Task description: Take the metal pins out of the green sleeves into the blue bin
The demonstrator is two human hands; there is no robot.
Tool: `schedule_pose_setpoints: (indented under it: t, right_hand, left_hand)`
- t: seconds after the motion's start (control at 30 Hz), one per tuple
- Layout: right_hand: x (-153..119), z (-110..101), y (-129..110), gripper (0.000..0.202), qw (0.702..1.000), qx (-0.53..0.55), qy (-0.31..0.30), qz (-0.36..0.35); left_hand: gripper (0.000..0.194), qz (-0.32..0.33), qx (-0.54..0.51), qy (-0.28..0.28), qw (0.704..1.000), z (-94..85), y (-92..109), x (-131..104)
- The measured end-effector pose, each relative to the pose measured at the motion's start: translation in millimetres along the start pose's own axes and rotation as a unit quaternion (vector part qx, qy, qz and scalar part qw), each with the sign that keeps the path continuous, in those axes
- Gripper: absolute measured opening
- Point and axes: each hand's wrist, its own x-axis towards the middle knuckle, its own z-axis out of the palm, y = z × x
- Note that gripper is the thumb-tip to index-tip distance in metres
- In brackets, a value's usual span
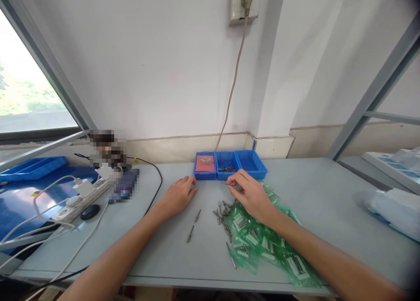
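My right hand [250,194] pinches a small metal rivet [225,183] between thumb and fingers, just in front of the blue bins. My left hand [179,195] rests on the grey table with fingers slightly curled and apart, holding nothing. Two loose rivets [193,225] lie between my forearms. A loose pile of rivets [224,215] sits below my right hand, beside green plastic bags [262,244] with metal pieces inside. The middle blue bin [226,177] holds several small metal parts. In the left bin [205,176] lies a pink card [205,163]. The right bin [251,164] shows a bare bottom.
A power strip [82,200] with white cables, a black mouse-like object [89,211] and a blue tray [36,167] are on the left. A black cable [160,178] crosses near my left forearm. Plastic-wrapped items [397,209] lie at the right edge.
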Motion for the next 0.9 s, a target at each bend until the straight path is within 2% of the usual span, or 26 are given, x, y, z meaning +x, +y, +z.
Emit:
schedule_pose_setpoints:
  t: [0.27, 0.4, 0.6, 0.8, 0.9]
  right_hand:
    - [2, 1, -3, 0.007, 0.996, 0.055, 0.009, 0.065]
    - [6, 1, -3, 0.018, 0.980, 0.145, 0.007, 0.139]
    - [11, 1, 3, 0.035, 0.906, 0.353, -0.019, 0.234]
    - [12, 0, 4, 0.033, 0.817, 0.512, -0.024, 0.264]
    - [11, 0, 3, 0.030, 0.788, 0.554, -0.038, 0.267]
  left_hand:
    - [0.021, 0.003, 0.000, 0.008, 1.000, 2.5, -2, 0]
    - [0.021, 0.004, 0.002, 0.007, 1.000, 1.9, -2, 0]
    - [0.021, -0.005, 0.008, -0.005, 1.000, -0.7, 1, 0]
    - [0.021, -0.002, 0.007, -0.002, 1.000, -0.3, 1, 0]
    - [0.021, -0.002, 0.007, -0.001, 1.000, -0.6, 1, 0]
